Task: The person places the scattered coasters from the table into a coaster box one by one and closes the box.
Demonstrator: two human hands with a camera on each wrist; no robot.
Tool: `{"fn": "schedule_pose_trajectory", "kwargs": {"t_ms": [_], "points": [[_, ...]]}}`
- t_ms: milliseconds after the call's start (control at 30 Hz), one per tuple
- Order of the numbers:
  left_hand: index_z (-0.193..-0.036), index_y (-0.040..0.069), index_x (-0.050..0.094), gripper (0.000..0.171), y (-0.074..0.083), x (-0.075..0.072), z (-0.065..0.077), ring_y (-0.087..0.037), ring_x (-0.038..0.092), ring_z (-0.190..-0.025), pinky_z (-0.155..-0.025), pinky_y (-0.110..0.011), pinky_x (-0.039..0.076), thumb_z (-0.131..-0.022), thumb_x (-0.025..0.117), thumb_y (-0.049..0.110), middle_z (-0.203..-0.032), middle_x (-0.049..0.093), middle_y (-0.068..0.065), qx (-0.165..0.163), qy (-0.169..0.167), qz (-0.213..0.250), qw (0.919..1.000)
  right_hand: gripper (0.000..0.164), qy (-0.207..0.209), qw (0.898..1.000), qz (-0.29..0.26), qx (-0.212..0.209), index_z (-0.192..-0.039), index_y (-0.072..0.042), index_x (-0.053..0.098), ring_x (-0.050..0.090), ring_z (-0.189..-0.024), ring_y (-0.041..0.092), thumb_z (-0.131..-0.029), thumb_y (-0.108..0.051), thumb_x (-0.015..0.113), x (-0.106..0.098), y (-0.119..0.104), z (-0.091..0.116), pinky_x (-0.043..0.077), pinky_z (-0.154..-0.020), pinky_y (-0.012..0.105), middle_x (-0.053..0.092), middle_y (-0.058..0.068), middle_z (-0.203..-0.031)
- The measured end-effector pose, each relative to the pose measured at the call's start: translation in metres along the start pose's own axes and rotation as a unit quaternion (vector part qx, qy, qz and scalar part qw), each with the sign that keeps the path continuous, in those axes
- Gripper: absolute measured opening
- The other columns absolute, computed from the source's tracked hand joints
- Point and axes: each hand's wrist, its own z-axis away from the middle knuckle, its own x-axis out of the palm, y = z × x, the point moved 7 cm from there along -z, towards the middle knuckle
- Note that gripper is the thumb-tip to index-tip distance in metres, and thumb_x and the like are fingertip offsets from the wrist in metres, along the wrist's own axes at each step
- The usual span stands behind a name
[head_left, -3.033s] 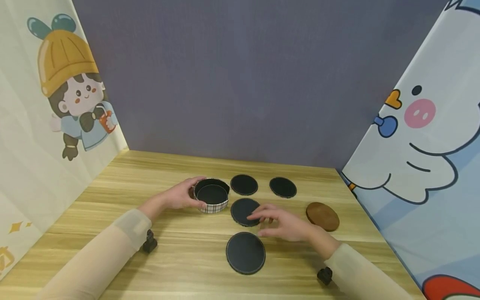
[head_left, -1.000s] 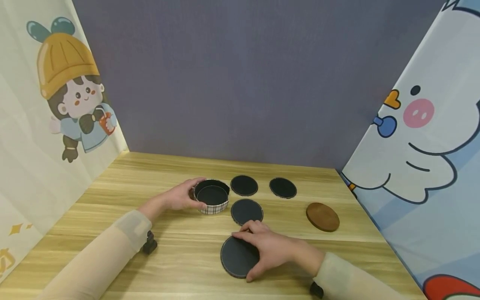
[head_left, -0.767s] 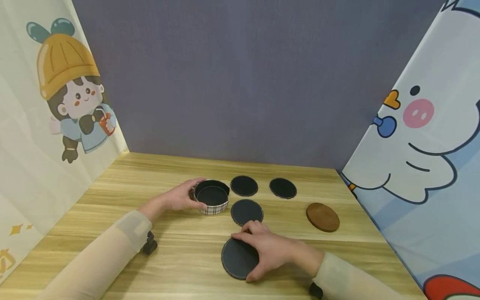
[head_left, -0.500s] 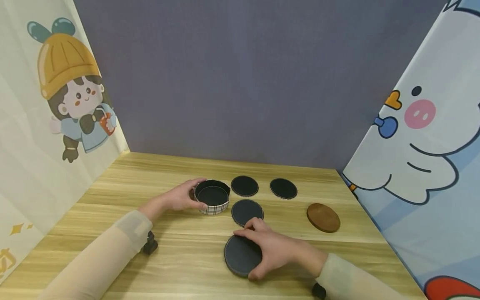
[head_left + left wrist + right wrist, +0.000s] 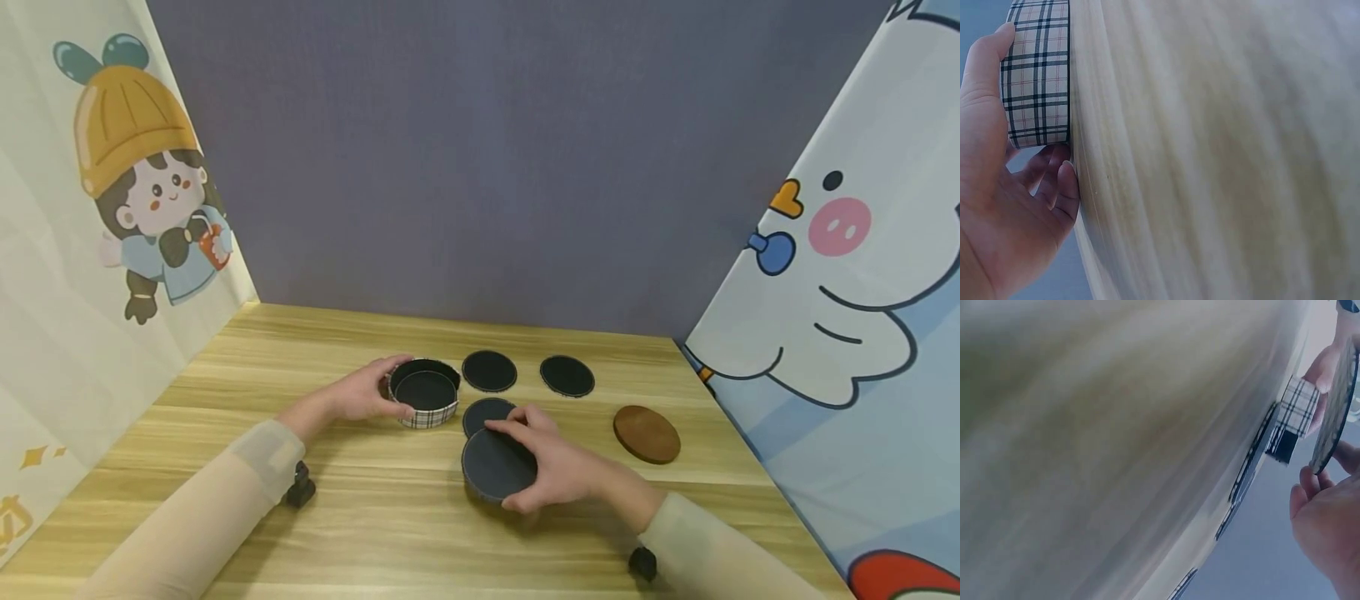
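Observation:
My left hand (image 5: 360,393) grips the round coaster holder (image 5: 426,416), thumb on its near side and fingers behind. The holder is black inside, with a plaid outer wall (image 5: 1038,81) in the left wrist view. Between the thumb and fingers of my right hand (image 5: 562,467) is a round black coaster (image 5: 498,468), raised off the table and slightly tilted. Its plaid underside (image 5: 1335,409) shows in the right wrist view. Just behind it, a second black coaster (image 5: 483,413) lies flat, partly covered from view by the raised one and my fingers.
Two more black coasters lie flat at the back, one (image 5: 490,372) right of the holder and one (image 5: 567,376) farther right. A brown round disc (image 5: 647,434) rests on the wooden table (image 5: 360,525) at the right. A grey panel (image 5: 480,167) stands behind.
My right hand has moved from over the middle coaster to the nearest one, taken hold of it, then lifted it and carried it away from me. The left hand and holder have stayed put.

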Motion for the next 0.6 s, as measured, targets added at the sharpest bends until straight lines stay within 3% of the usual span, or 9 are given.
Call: {"fn": "schedule_pose_trajectory", "kwargs": {"t_ms": [333,600], "points": [[-0.174,0.004,0.025,0.11,0.002,0.0,0.0,-0.045,0.062,-0.138,-0.114,-0.055,0.054,-0.092,0.092,0.034,-0.161,0.045,-0.033,0.007,0.001,-0.006,1.0,0.104,0.035,0.999,-0.011,0.016,-0.164,-0.016,0.053,0.039,-0.131,0.028,-0.073,-0.044,0.096,-0.015,0.017,-0.012,0.044,-0.102,0.045,0.043,0.009,-0.146],[-0.174,0.005,0.025,0.11,0.001,0.0,0.001,-0.046,0.061,-0.138,-0.115,-0.055,0.054,-0.092,0.092,0.033,-0.161,0.045,-0.034,0.009,0.001,-0.004,0.9999,0.103,0.035,0.998,0.001,0.054,-0.166,-0.021,0.05,0.038,-0.132,0.029,-0.076,-0.049,0.092,-0.023,0.031,-0.025,0.039,-0.101,0.052,0.043,0.01,-0.148]]}}
